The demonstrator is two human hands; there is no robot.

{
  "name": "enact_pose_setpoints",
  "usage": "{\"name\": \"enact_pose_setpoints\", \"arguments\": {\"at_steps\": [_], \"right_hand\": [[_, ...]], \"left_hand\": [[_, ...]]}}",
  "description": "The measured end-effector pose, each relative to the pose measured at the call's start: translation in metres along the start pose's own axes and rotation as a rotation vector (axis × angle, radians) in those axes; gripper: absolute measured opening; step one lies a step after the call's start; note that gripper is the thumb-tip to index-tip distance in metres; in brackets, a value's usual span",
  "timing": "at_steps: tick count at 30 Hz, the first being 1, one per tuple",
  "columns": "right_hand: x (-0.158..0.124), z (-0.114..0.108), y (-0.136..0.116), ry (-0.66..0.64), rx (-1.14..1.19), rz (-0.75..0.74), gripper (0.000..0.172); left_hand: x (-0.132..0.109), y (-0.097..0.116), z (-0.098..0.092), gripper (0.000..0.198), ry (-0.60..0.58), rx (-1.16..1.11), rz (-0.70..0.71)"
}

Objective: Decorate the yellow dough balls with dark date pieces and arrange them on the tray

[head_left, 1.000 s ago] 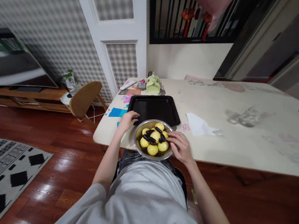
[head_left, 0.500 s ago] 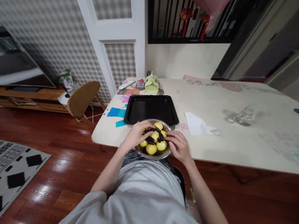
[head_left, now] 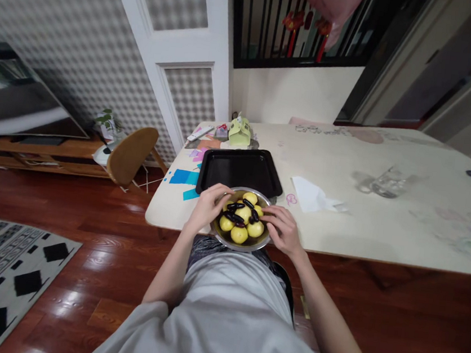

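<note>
We are seeing dim light spreading over the table point(head_left: 382, 233), glare shining off the floor point(head_left: 117, 276), and faint shadows falling beside the glass point(head_left: 388, 187). The patterned wall point(head_left: 46, 2) is looking blurred, wide-angle distortion is stretching the edges, and the right margin is lying dark.

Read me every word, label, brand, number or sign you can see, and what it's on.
No text is readable.
Green box: dark marks, too small to make out.
Tabletop: drawings, no legible words.
Metal bowl, black tray: no lettering visible.
</note>
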State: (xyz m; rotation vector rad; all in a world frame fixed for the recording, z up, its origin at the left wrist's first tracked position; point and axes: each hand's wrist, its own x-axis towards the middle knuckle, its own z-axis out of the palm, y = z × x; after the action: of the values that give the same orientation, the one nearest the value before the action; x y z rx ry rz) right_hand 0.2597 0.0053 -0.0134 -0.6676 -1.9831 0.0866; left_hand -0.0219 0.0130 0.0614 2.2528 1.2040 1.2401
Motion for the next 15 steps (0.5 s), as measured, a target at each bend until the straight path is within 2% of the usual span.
{"name": "enact_pose_setpoints", "arguments": {"at_steps": [2, 4, 8, 11, 15], "right_hand": [[0.000, 0.000, 0.000, 0.006, 0.002, 0.005, 0.023], [-0.001, 0.000, 0.001, 0.005, 0.001, 0.010, 0.023], [-0.002, 0.000, 0.002, -0.002, -0.003, 0.012, 0.024], [-0.002, 0.000, 0.002, 0.005, -0.005, 0.009, 0.024], [-0.001, 0.000, 0.001, 0.008, -0.002, 0.002, 0.024]], "left_hand": [[0.004, -0.018, -0.004, 0.022, 0.055, 0.048, -0.034], [0.008, -0.039, -0.006, 0.023, 0.046, 0.124, -0.082], [0.012, -0.072, -0.003, 0.029, -0.148, 0.199, -0.132], [0.010, -0.081, 0.002, 0.035, -0.260, 0.153, -0.108], [0.007, -0.078, 0.005, 0.037, -0.263, 0.090, -0.068]]}}
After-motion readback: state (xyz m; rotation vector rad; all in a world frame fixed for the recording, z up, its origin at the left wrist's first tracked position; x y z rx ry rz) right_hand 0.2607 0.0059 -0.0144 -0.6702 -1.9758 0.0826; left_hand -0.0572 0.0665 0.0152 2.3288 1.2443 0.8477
